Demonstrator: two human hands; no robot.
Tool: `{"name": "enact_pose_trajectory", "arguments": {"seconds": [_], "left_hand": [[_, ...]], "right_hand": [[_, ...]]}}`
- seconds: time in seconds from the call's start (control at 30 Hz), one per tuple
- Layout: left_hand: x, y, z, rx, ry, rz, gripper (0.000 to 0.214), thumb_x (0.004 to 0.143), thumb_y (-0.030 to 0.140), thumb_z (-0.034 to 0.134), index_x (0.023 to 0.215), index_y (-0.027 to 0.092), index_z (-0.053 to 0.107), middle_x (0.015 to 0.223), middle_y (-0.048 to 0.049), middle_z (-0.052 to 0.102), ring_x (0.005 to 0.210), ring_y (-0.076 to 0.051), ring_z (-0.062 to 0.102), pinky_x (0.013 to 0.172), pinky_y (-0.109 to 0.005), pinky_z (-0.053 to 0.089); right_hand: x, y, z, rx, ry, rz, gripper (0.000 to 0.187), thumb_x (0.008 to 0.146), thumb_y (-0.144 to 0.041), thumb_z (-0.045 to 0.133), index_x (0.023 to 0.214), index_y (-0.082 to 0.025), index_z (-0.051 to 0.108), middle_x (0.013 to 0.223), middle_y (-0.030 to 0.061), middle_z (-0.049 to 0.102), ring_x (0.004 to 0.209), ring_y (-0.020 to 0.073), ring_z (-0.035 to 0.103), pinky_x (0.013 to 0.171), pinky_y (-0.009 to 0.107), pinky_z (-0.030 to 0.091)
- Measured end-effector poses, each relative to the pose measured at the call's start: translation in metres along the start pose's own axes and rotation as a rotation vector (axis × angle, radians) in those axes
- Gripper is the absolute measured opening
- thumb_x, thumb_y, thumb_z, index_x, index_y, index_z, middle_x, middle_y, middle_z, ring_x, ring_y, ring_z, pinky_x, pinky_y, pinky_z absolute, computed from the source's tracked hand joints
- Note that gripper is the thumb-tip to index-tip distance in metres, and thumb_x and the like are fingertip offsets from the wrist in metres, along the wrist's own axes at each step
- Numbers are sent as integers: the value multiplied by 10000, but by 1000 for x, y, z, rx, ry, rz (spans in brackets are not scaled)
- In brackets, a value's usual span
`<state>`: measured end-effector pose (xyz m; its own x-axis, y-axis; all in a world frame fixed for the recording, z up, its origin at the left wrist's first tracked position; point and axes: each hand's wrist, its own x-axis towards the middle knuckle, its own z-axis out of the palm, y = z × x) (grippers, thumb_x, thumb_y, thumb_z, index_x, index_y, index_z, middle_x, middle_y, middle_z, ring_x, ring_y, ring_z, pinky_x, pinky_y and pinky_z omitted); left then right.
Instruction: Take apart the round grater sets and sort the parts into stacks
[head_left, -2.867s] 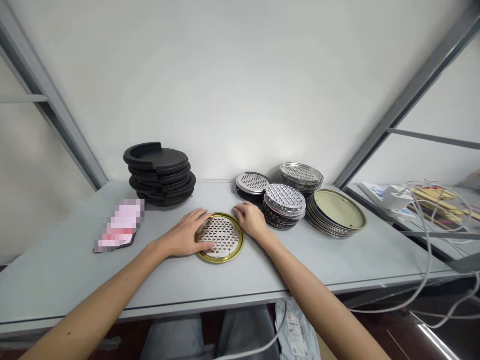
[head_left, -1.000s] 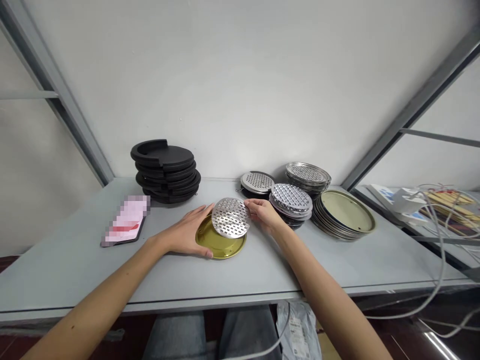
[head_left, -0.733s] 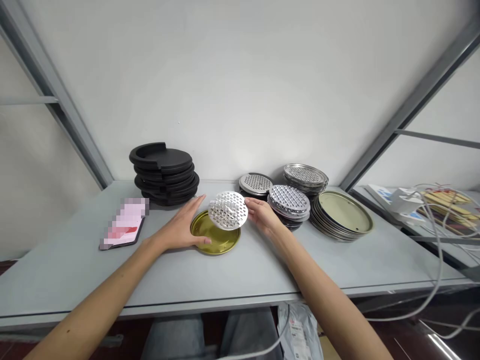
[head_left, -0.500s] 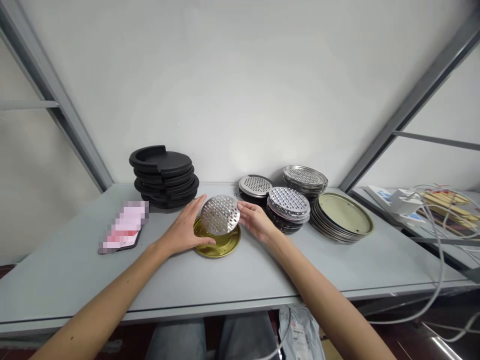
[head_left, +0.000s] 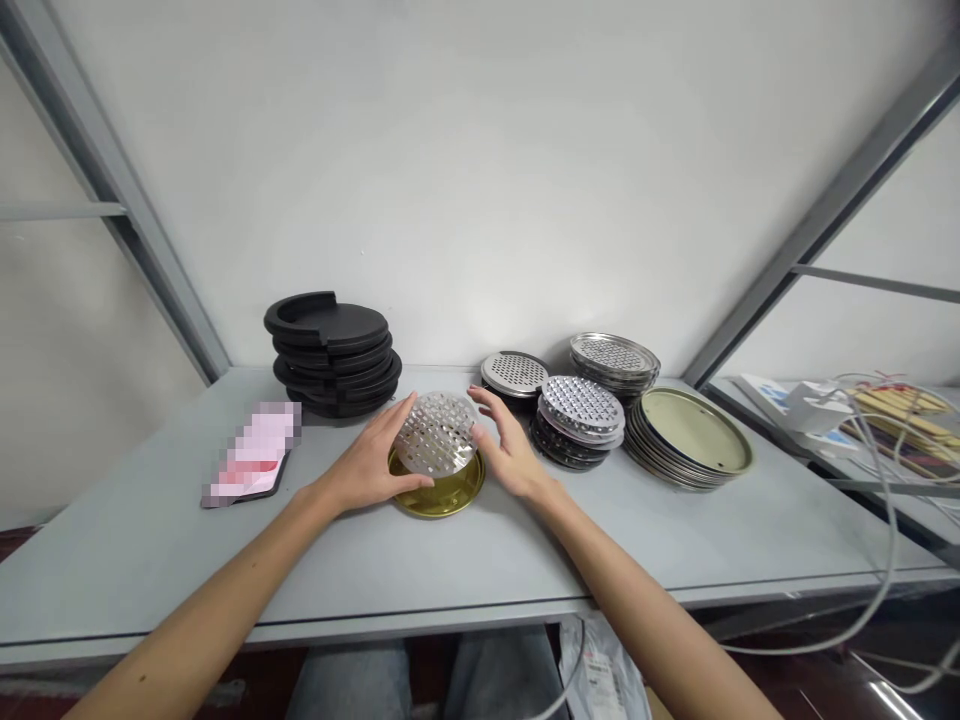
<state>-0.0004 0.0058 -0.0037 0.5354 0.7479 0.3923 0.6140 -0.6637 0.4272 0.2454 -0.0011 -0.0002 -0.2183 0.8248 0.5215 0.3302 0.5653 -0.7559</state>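
Disc: tilted above the gold lid on the desk, hiding its far half. Your left hand grips its left rim; your right hand, spread, flanks it, contact unclear.

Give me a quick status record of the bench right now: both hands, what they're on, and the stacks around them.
Left hand: cupped on the left edge of the perforated disc, thumb at the gold lid
Right hand: fingers spread at the disc's right edge; contact unclear
Disc: tilted, raised over the gold lid
Gold lid: flat on the grey table
Behind left: stack of black lids
Right: stacks of perforated discs, stack of plain metal lids
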Motion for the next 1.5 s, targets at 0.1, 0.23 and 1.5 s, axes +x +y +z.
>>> {"name": "enact_pose_trajectory", "arguments": {"seconds": [0.1, 0.23, 1.5], "left_hand": [[0, -1, 0, 18, -28, 20, 1100, 737, 563, 721, 1536, 226, 45, 1575, -131, 207, 1425, -344, 239, 1157, -493, 255], [-1, 1, 0, 20, -56, 40, 1122, 707, 594, 732, 1535, 230, 68, 1565, -128, 238, 1415, -351, 258, 1150, -496, 270], [-4, -1, 0, 2, -99, -9, 761, 867, 552, 564, 1491, 235, 267, 1540, -113, 286, 1405, -320, 274, 1143, -482, 277]], "right_hand": [[-3, -2, -4, -215, -189, -178, 956, 673, -659, 697, 1432, -189, 356, 1539, 168, 270, 1414, 325, 263, 1149, 503, 241], [-3, -1, -3, -326, -307, -235, 1232, 514, -685, 781, 1489, -160, 241, 1549, 208, 219, 1426, 347, 237, 1151, 504, 250], [-18, 11, -161, -708, 214, 294, 856, 690, -647, 670, 1361, -167, 444, 1361, 182, 498, 1249, 362, 474, 1042, 526, 381]]}}
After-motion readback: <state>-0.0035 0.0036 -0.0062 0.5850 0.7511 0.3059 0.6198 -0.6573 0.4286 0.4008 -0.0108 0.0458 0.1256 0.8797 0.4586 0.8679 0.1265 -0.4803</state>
